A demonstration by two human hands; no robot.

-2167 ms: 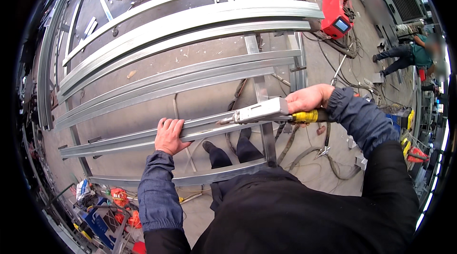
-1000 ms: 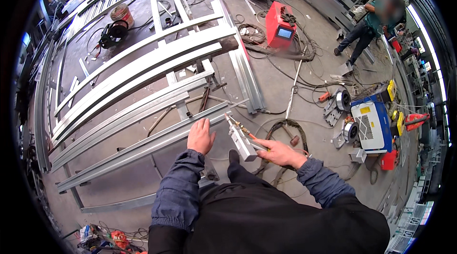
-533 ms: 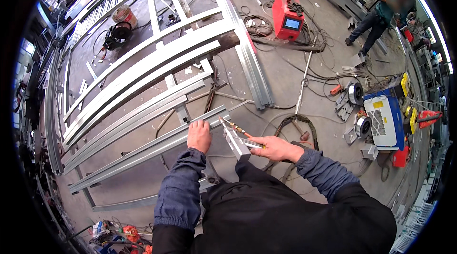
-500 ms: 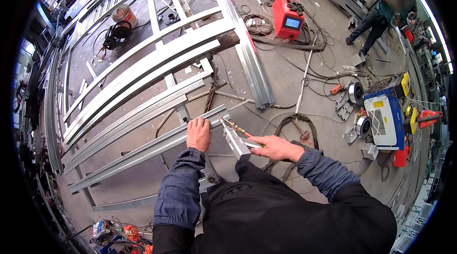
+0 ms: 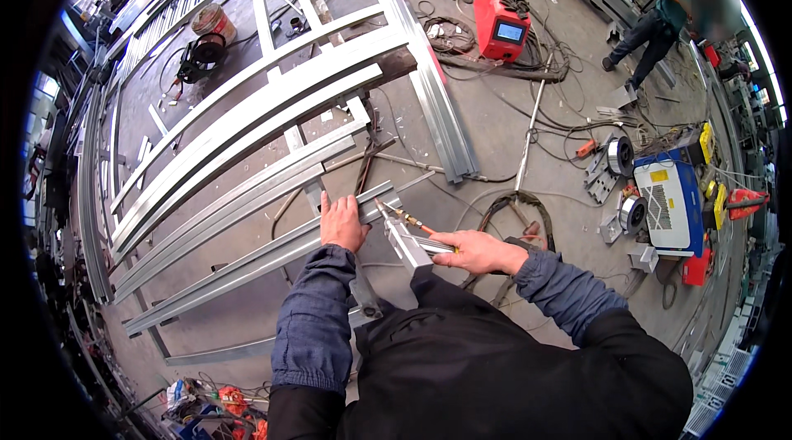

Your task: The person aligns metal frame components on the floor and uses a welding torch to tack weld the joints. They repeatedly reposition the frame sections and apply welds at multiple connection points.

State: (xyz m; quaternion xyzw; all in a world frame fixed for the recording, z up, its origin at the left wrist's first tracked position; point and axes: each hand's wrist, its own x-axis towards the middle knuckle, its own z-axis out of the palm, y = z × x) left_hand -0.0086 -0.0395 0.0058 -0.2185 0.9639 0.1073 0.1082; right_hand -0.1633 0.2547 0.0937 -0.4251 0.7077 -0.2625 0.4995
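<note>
Above the concrete floor (image 5: 470, 120), the metal rail (image 5: 247, 268) is touched near its end by the loosely spread left hand (image 5: 343, 225); the silver tool (image 5: 406, 245) is gripped in the right hand (image 5: 478, 253); what is done or left cannot be told

I can make out no words or numbers. A small yellow label (image 5: 657, 176) sits on the white face of the blue-sided machine (image 5: 670, 221), any print on it too small for me to read. On the red machine (image 5: 492, 1), the lit screen (image 5: 510, 31) shows nothing legible to me either.
</note>
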